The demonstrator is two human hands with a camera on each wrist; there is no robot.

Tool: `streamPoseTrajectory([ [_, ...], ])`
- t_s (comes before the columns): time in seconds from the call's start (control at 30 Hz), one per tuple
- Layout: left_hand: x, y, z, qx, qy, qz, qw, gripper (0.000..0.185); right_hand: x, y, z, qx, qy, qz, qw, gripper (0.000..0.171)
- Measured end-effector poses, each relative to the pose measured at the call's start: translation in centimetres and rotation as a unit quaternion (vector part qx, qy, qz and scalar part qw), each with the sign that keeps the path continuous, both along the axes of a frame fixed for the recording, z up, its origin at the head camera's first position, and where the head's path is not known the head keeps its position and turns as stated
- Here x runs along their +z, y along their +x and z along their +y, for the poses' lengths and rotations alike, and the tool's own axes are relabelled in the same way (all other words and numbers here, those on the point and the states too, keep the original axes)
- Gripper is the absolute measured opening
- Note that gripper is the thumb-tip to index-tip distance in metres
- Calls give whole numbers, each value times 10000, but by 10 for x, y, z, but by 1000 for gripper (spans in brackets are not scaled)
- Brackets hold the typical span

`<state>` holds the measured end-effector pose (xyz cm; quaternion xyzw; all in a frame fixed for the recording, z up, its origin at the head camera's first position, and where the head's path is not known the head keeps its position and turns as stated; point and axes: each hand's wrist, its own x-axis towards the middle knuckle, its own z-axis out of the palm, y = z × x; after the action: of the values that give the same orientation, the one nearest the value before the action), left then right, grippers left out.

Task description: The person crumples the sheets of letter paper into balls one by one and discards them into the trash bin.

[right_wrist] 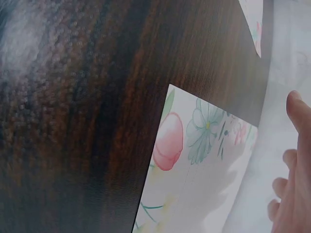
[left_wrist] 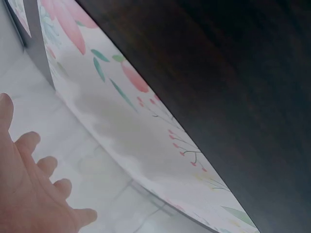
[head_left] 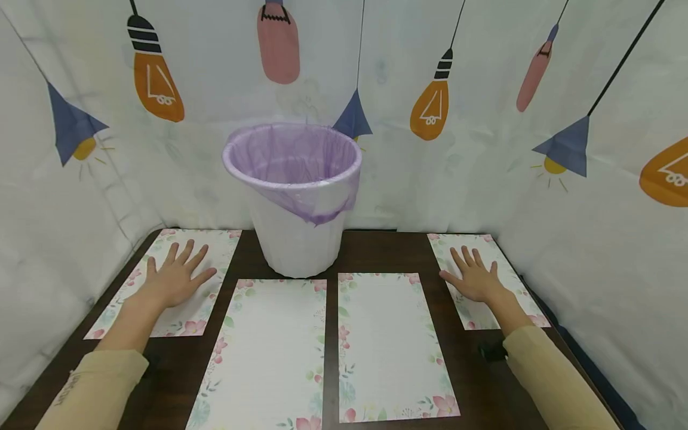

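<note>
My left hand (head_left: pixel 173 279) is held with fingers spread over a flower-bordered sheet of paper (head_left: pixel 161 327) on the left of the table. In the left wrist view its fingers (left_wrist: pixel 29 141) stand apart from the paper, and a soft shadow falls on the sheet. My right hand (head_left: pixel 473 276), fingers also spread, is over another floral sheet (head_left: pixel 478 319) at the right. The right wrist view shows that hand (right_wrist: pixel 291 194) at the edge, its shadow on the paper. Neither hand holds anything. Two more floral sheets, one left (head_left: pixel 274 352) and one right (head_left: pixel 392 346), lie side by side between them.
A white bin (head_left: pixel 301 239) with a purple liner bag (head_left: pixel 301 155) stands at the table's back, behind the middle sheets. The dark wood table (head_left: pixel 172 370) meets white cloth walls (head_left: pixel 484 179) printed with lamps and bulbs at the back and sides.
</note>
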<state>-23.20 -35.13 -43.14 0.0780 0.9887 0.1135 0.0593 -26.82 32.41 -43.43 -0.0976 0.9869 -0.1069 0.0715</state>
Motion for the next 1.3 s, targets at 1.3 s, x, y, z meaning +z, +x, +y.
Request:
streamPoseTrajectory([
  [1.3,-5,22,31,-197,854,382,9954,76,-15,15,-45,1314,-1851,621,9719,71],
])
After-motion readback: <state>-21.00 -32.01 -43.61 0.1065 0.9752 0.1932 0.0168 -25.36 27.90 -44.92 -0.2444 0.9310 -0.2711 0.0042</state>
